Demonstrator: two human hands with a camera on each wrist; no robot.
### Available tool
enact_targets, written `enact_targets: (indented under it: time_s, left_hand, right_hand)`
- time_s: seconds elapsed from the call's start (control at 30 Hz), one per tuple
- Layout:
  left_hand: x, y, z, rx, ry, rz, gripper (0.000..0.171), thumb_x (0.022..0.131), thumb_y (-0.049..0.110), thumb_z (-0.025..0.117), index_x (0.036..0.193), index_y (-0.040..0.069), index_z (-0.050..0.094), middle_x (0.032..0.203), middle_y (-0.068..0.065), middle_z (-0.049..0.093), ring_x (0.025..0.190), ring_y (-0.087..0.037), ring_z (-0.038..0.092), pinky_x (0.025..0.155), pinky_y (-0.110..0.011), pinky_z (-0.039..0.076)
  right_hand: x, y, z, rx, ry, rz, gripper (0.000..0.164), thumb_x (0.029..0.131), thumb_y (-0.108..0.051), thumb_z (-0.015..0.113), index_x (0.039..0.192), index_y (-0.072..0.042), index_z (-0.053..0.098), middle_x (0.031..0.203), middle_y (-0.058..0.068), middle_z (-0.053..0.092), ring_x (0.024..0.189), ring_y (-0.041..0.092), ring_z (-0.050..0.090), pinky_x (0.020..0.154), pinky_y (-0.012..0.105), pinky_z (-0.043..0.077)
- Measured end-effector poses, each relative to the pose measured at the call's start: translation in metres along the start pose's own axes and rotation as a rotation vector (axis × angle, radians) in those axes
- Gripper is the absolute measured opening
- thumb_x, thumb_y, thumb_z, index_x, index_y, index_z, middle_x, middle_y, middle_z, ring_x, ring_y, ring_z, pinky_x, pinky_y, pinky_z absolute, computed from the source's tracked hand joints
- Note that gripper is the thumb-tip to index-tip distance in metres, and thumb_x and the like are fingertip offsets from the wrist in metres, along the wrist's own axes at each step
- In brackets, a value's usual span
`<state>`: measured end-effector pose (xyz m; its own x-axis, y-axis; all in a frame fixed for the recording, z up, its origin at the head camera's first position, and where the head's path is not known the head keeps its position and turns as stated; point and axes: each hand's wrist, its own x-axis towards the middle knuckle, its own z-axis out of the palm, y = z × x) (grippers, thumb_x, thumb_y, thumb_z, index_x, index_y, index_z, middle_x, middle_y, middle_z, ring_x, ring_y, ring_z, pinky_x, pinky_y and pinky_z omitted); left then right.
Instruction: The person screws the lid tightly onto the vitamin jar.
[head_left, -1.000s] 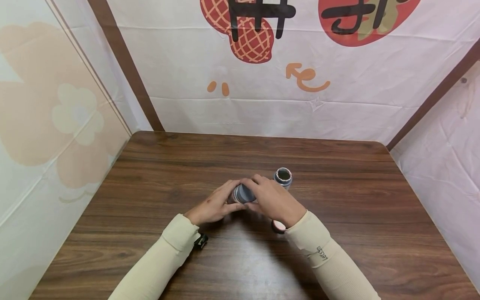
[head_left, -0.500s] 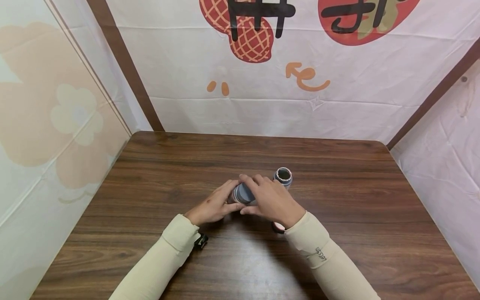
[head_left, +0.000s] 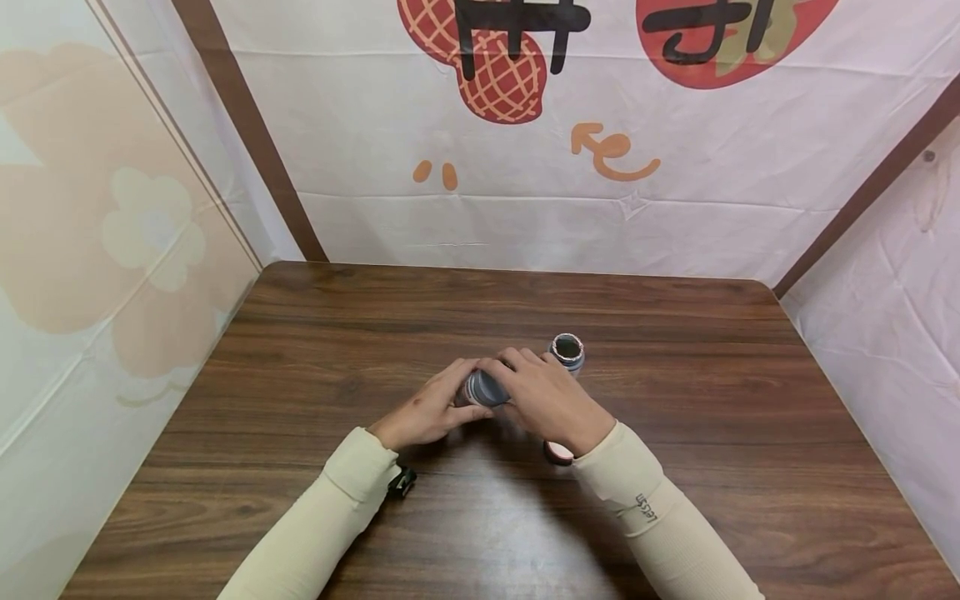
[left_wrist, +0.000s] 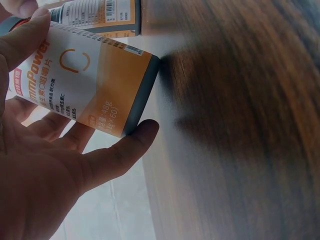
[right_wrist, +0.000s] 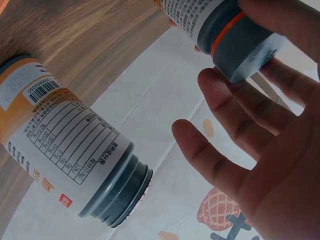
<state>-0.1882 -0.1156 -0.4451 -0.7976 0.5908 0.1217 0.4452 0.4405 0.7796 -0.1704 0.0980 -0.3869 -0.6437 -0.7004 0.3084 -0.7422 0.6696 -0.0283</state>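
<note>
Tilted in my left hand (head_left: 431, 410) is a white and orange vitamin C tablet bottle (left_wrist: 75, 75), gripped round its body by the fingers and thumb. Its grey cap (right_wrist: 245, 50), with an orange ring below it, is on the neck. My right hand (head_left: 551, 402) holds that cap between thumb and fingertips, while its other fingers stay spread. A second bottle (right_wrist: 65, 135) of the same kind stands uncapped just beyond the right hand, its threaded neck bare.
A loose cap (head_left: 557, 453) with a pale inside lies on the brown wooden table (head_left: 675, 375) beside the right wrist, partly covered by the sleeve. Printed cloth walls (head_left: 525, 225) enclose the table's back and sides.
Half a second ago the right thumb stood away from the cap; now the right hand has closed back round it. The left hand and the uncapped bottle have stayed in place.
</note>
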Motion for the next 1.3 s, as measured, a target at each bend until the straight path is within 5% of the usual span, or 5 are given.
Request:
enact_targets:
  time_s: [0.4, 0.63, 0.8, 1.3]
  left_hand:
    - [-0.0013, 0.0001, -0.0007, 0.024, 0.010, 0.035, 0.062, 0.095, 0.016, 0.071, 0.148, 0.010, 0.041, 0.133, -0.010, 0.052, 0.113, -0.023, 0.055, 0.093, -0.044, 0.047]
    - [-0.0011, -0.0009, -0.0001, 0.012, 0.009, 0.033, 0.065, 0.094, 0.020, 0.072, 0.150, 0.012, 0.039, 0.134, -0.010, 0.051, 0.114, -0.023, 0.055, 0.095, -0.045, 0.047]
    - [-0.0016, -0.0004, -0.0005, 0.016, 0.012, 0.022, 0.062, 0.093, 0.024, 0.073, 0.146, 0.013, 0.044, 0.131, -0.006, 0.052, 0.112, -0.020, 0.055, 0.094, -0.044, 0.047]
    - [-0.0012, -0.0005, -0.0009, 0.019, 0.008, 0.010, 0.064, 0.093, 0.022, 0.073, 0.149, 0.014, 0.041, 0.131, -0.008, 0.052, 0.111, -0.021, 0.055, 0.093, -0.043, 0.047]
  right_hand:
    - [0.0019, -0.0024, 0.0026, -0.020, -0.003, 0.118, 0.058, 0.082, -0.047, 0.080, 0.122, -0.008, 0.063, 0.105, 0.007, 0.068, 0.093, 0.024, 0.066, 0.073, 0.038, 0.054]
    - [0.0009, 0.0007, 0.0010, 0.091, -0.036, 0.033, 0.072, 0.077, -0.028, 0.089, 0.138, -0.014, 0.054, 0.126, 0.006, 0.058, 0.112, 0.026, 0.058, 0.080, 0.043, 0.050]
    - [0.0006, 0.0019, 0.0002, 0.098, -0.040, -0.025, 0.068, 0.076, -0.014, 0.088, 0.136, -0.016, 0.056, 0.126, 0.005, 0.058, 0.115, 0.025, 0.057, 0.081, 0.044, 0.049]
    - [0.0014, -0.0001, 0.0053, 0.105, -0.020, 0.051, 0.055, 0.083, -0.027, 0.083, 0.129, -0.010, 0.059, 0.108, 0.005, 0.062, 0.097, 0.024, 0.060, 0.074, 0.040, 0.050]
